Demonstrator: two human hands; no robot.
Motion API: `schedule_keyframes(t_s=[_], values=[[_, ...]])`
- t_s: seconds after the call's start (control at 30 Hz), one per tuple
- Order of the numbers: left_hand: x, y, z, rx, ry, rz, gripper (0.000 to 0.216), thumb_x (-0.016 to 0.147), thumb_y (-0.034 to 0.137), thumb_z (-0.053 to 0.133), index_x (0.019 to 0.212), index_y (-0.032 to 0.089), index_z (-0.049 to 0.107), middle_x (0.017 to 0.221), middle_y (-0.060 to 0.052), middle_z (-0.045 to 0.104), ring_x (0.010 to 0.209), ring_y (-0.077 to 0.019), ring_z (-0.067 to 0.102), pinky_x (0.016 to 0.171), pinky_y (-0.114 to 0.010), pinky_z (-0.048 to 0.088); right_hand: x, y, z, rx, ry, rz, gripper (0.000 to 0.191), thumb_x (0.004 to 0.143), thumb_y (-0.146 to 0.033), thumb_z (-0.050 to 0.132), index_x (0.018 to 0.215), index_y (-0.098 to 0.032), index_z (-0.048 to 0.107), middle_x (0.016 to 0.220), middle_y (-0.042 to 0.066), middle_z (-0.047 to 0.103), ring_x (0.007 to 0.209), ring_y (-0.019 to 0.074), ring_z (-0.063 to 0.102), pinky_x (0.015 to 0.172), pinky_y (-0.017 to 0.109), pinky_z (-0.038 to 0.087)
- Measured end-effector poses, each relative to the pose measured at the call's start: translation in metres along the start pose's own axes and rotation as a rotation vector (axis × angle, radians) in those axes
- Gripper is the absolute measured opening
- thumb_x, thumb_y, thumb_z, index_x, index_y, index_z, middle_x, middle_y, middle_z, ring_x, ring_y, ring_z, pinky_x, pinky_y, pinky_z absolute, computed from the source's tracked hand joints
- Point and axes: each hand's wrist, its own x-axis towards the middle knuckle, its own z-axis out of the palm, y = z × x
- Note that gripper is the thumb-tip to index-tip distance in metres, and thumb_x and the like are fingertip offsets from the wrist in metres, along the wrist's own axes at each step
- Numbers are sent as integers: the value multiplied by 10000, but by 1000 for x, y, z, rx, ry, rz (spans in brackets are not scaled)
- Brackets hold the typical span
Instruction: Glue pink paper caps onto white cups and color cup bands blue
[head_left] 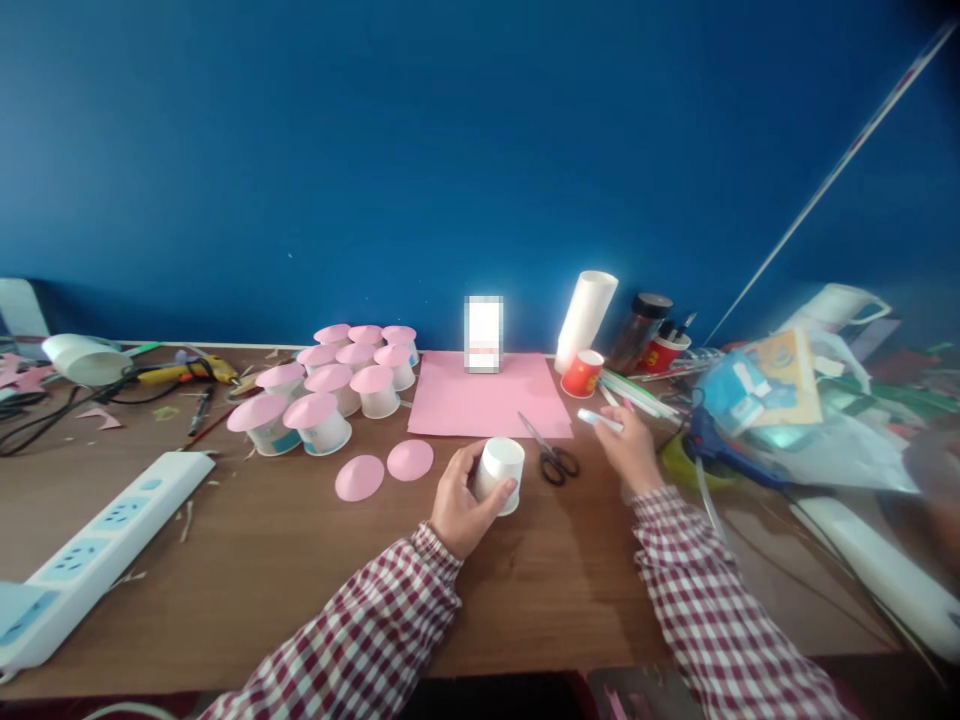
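Observation:
My left hand is wrapped round a white paper cup, which stands upside down at the table's front middle. Off to the right, my right hand pinches a small white tube above the table; its exact kind is hard to make out. Black-handled scissors lie between the hands, blades touching the pink paper sheets. Left of the cup are two flat-lying pink paper cones. Several upside-down cups topped with pink cones are grouped farther left.
A white power strip lies at left, near a yellow glue gun and cables. Behind my right hand stand a red paper cup, a tall white cup stack and a dark jar. Plastic bags crowd the right side.

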Motion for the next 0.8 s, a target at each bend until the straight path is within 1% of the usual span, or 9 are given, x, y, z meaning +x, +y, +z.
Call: schedule_keyframes(t_s=[0.1,0.2,0.3,0.37,0.47,0.53,0.6,0.7,0.8], values=[[-1,2,0,9,-9,27,471,711,316,645,1136,176,496,1089,-95,569,995,-210,559,886,-384,453,-4,-1,7,-309,-15,-115,218,786,-334,490,873,-159,588,849,119,653,778,248,586,673,353,411],[-3,4,-2,4,-34,65,499,685,286,663,1144,184,494,1077,-87,576,977,-205,559,880,-381,455,-8,1,12,-497,-12,-208,206,788,-345,505,828,-162,590,788,126,645,765,269,579,655,358,395],[-4,4,-4,23,-37,81,511,663,274,678,1134,191,500,1073,-79,579,982,-204,551,882,-376,450,-5,-2,11,-497,-7,-258,230,775,-370,529,842,-159,591,826,132,644,826,289,576,700,380,403],[-4,2,-5,35,-27,74,508,653,268,682,1122,191,503,1070,-77,581,984,-208,548,882,-380,447,0,-17,6,-371,9,-303,261,779,-373,524,914,-159,588,920,130,643,891,288,571,735,391,417],[-4,0,-3,32,-36,64,511,637,259,688,1109,189,503,1054,-78,589,971,-217,552,868,-386,452,8,-71,-2,-53,-125,-415,273,790,-374,533,956,-163,582,944,103,648,836,233,602,716,363,461],[-3,-1,-2,18,-48,64,516,639,261,686,1113,188,495,1055,-79,588,965,-217,554,862,-380,455,7,-123,-2,93,-302,-491,252,793,-372,551,945,-175,590,897,76,658,782,201,616,686,342,480],[-4,-2,-2,8,-56,68,513,647,265,680,1115,185,488,1061,-81,585,964,-214,555,863,-375,455,1,-175,8,133,-507,-650,221,778,-326,583,963,-208,604,887,43,662,773,185,615,665,324,483],[-4,-1,-4,29,-58,74,503,643,262,678,1103,177,493,1052,-87,586,952,-222,558,853,-380,460,-12,-232,42,83,-757,-907,194,734,-266,630,925,-234,627,810,17,661,683,178,603,573,312,457],[-5,-2,-5,77,-45,65,462,646,292,675,1063,170,519,1011,-93,595,924,-243,567,830,-404,470,-23,-252,91,-100,-946,-986,154,609,-205,733,721,-210,628,637,10,611,581,181,572,532,329,439]])
